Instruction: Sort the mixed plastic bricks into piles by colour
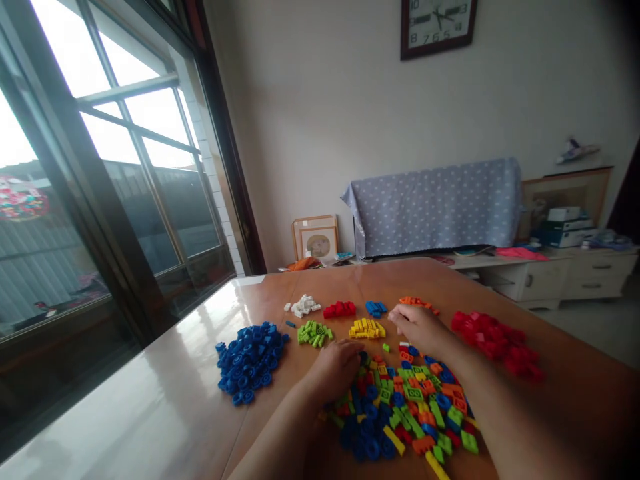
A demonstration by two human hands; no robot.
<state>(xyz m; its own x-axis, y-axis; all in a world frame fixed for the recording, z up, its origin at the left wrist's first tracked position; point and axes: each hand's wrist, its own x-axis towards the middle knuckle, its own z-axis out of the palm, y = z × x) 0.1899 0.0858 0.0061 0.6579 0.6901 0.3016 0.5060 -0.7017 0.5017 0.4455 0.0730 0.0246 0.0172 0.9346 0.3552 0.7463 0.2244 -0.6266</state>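
Blue, green and orange bricks (410, 407) lay heaped by the tabletop's (175, 387) near edge; left hand (340, 367) rested on them, right hand (417, 327) beside the orange pile (417, 303); neither grip was discernible.

This is looking like a living room in a home. A wooden tabletop (165, 400) is carrying heaps of toy bricks (405, 407). Beyond the tabletop, a low white cabinet (550, 277) with drawers is standing along the wall, and a dotted cloth (435, 207) is draping something wide on it. A clock (437, 25) is hanging high above the tabletop's far end, a framed picture (316, 239) is leaning against the wall beyond it, and a tall window (125, 167) is letting daylight in at the tabletop's left.
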